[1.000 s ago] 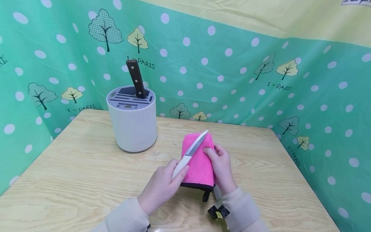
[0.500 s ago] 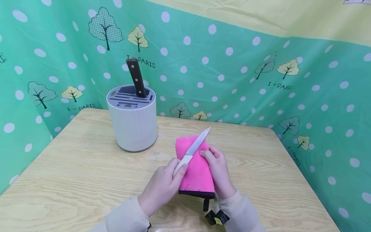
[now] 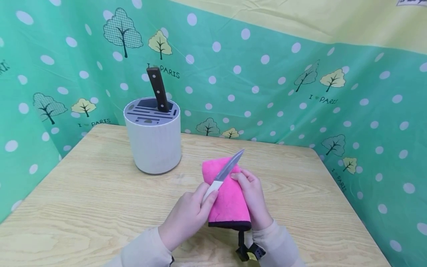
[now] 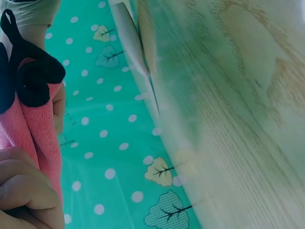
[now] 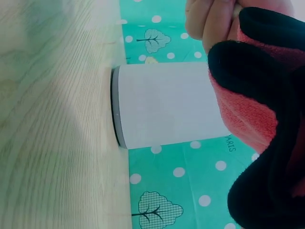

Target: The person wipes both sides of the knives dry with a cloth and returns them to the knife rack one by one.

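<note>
Head view: knife (image 3: 224,174) above the counter (image 3: 83,193), slanting over pink cloth (image 3: 230,204). Left grip (image 3: 186,218) closed round its handle; long axis runs away and rightward. Right grip (image 3: 251,196), nearer the blade, pinches cloth's right side. Blade-cloth contact unclear.

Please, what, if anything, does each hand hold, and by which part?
The left hand holds a knife by its white handle; the right hand grips the pink cloth by its right edge.
</note>
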{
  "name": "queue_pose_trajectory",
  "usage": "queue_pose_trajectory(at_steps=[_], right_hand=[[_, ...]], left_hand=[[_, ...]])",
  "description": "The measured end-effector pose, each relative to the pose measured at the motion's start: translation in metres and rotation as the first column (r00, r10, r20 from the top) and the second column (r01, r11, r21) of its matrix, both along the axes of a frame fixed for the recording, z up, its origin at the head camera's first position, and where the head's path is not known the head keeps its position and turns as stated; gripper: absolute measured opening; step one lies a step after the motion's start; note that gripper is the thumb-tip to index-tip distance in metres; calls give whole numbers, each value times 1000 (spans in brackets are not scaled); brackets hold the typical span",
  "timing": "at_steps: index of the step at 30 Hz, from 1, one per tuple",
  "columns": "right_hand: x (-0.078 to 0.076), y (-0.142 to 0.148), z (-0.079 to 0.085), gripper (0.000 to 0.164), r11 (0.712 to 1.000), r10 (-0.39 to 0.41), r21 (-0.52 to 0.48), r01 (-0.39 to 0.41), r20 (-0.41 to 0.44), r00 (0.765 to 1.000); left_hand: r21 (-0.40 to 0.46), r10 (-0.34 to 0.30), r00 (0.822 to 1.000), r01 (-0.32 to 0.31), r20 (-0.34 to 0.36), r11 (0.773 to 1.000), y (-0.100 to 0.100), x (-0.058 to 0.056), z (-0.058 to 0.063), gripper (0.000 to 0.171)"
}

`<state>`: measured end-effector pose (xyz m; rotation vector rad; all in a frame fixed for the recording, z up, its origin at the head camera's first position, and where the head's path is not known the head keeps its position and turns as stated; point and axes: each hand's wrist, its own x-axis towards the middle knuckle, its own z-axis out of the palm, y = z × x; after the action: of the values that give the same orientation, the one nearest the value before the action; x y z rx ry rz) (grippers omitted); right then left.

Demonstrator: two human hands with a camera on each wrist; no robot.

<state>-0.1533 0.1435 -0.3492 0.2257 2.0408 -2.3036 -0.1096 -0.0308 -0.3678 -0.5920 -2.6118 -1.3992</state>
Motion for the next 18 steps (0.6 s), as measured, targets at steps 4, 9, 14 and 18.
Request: queue_pose_trajectory(at_steps=[4, 9, 14, 18], right_hand=[[0, 1, 1, 30, 1000, -10, 2, 10, 8, 1000], [-1, 4, 2, 31, 999, -24, 25, 24, 16, 1000], [-2, 8, 5, 16, 998, -48, 36, 47, 29, 998], [-1, 12, 9, 22, 999, -29, -24, 30, 46, 999]], left_hand=[[-14, -8, 1000, 8, -22, 1000, 0, 0, 0, 23], [-31, -7, 999, 5, -35, 999, -1, 1, 0, 22], [-33, -19, 1000, 19, 14, 999, -2, 2, 1, 24], [-38, -23, 999, 25, 37, 999, -3, 5, 2, 26]])
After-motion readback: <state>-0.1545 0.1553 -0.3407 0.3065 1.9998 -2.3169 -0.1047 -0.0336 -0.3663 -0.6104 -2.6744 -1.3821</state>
